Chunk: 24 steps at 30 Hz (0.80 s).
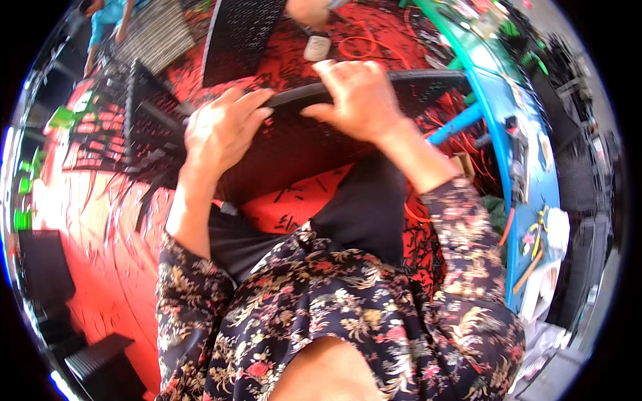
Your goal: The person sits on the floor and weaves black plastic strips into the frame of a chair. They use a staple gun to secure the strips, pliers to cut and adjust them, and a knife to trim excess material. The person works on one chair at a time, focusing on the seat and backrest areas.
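Note:
A dark woven panel (294,147) stands across in front of my knees, its long rounded upper edge facing me. My left hand (224,130) is curled over the left part of that edge, with the thumb toward the middle. Farther right, my right hand (361,100) hooks its fingers over the same edge, the thumb pointing inward along the near side. Both hands are slightly blurred, and the fingertips on the far side are partly hidden. Between my legs, the panel's lower part sits above the red floor (281,210).
Along the right runs a blue table (498,134) carrying tools and loose items. A second black woven panel (241,40) stands ahead, near another person's shoe (317,48). Black woven pieces (150,127) lie left. Black scraps and an orange hose (361,40) cover the floor.

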### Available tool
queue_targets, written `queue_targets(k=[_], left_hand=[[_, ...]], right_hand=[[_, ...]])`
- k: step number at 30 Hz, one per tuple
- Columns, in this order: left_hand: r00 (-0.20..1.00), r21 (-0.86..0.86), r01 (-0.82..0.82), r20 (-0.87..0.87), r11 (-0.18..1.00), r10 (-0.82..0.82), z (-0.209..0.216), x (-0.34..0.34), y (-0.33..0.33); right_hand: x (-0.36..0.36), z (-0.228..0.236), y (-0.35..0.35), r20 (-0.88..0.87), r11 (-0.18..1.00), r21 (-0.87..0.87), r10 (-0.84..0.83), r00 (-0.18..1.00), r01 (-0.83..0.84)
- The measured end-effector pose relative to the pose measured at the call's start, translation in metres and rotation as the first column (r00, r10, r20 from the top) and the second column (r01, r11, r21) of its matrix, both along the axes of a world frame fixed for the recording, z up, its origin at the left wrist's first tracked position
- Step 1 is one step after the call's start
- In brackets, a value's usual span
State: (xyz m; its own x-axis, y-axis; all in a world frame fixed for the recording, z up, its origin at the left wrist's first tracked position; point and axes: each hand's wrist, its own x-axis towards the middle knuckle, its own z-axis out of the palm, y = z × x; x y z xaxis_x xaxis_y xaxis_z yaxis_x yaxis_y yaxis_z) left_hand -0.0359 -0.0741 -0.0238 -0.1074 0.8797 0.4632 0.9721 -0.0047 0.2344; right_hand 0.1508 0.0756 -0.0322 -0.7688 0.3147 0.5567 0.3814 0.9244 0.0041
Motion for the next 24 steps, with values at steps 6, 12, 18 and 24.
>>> queue_targets(k=[6,12,18,24], left_hand=[[0.997,0.052,0.069,0.022,0.996,-0.07,-0.005,-0.017,0.011],[0.998,-0.027,0.047,0.034,0.999,-0.046,-0.005,-0.037,0.025],[0.998,-0.032,0.06,0.039,0.998,-0.058,0.005,-0.045,0.03],[0.994,0.013,0.106,-0.019,0.994,-0.106,0.006,-0.045,0.042]], right_hand=[[-0.005,-0.021,0.03,-0.078,0.967,0.22,0.146,0.986,-0.126],[0.037,-0.011,0.051,-0.399,0.99,-0.111,0.036,0.916,-0.087],[-0.002,-0.057,0.03,-0.493,-0.07,-0.87,0.16,0.855,-0.489],[0.0,-0.173,0.038,-0.504,-0.177,-0.846,-0.038,0.863,-0.502]])
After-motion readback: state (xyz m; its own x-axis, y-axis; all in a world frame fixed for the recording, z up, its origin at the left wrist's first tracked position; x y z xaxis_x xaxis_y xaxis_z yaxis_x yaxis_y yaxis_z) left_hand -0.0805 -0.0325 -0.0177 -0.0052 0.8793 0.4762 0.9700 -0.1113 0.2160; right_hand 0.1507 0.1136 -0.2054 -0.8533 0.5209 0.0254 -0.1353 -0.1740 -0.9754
